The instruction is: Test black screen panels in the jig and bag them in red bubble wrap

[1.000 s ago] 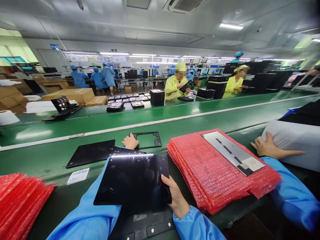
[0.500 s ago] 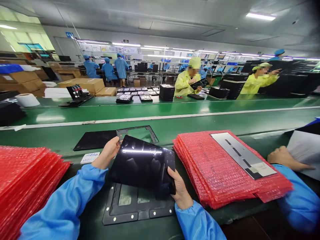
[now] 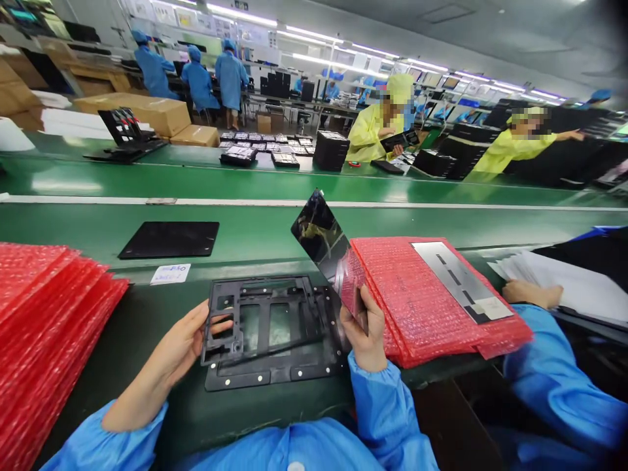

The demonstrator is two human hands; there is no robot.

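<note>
My right hand (image 3: 366,330) grips a glossy black screen panel (image 3: 321,239) by its lower end. The panel stands tilted on edge and mirrors the red wrap beside it. A thin black frame (image 3: 237,320) with cut-out openings has its left edge pinched in my left hand (image 3: 176,350), with fingertips showing through an opening. Beneath that frame lies a black fixture plate (image 3: 280,375) dotted with small light discs. Whether the frame rests fully on the plate, I cannot tell. A flat black panel (image 3: 169,239) and a handwritten white label (image 3: 170,274) lie beyond my left hand.
Red bubble-wrap stacks stand at left (image 3: 53,327) and right (image 3: 407,294), the right one topped by a grey-white sheet (image 3: 456,281). A co-worker's hand (image 3: 532,294) is by white papers (image 3: 583,284) at right. A green bench (image 3: 255,186) with parts and workers lies across.
My right hand has swung the screen panel up on edge and rightward. My left hand has brought the frame from the bench's back down over the fixture plate. The view has tilted and lowered.
</note>
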